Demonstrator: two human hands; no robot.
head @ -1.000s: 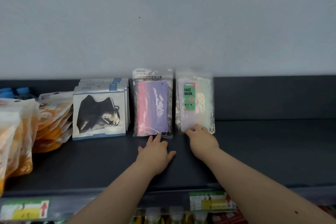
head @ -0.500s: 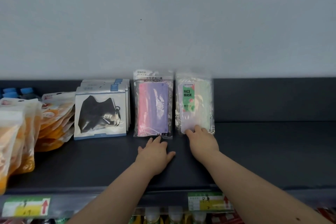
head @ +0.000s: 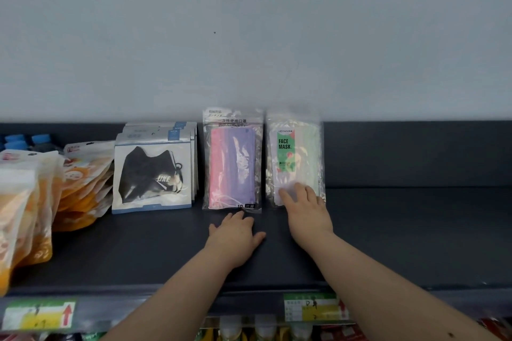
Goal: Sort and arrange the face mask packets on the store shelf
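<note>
On the dark shelf [head: 401, 230], three sorts of face mask packets lean against the back wall. A stack of black-mask packets [head: 153, 171] stands at the left. A pink and purple packet [head: 232, 160] stands in the middle. A clear packet labelled FACE MASK [head: 295, 158] stands to its right. My left hand [head: 235, 232] lies flat on the shelf, fingertips touching the foot of the pink and purple packet. My right hand [head: 304, 210] presses its spread fingers on the lower front of the FACE MASK packet.
Orange pouches [head: 41, 196] crowd the shelf's left end, with blue-capped items [head: 25, 140] behind them. Price labels [head: 311, 309] sit on the shelf's front rail. Bottles [head: 263, 328] show on the shelf below. Bare shelf extends to the right of the FACE MASK packet.
My right hand's fingers have slid slightly higher up the front of the FACE MASK packet. My left hand stays at the foot of the pink and purple packet.
</note>
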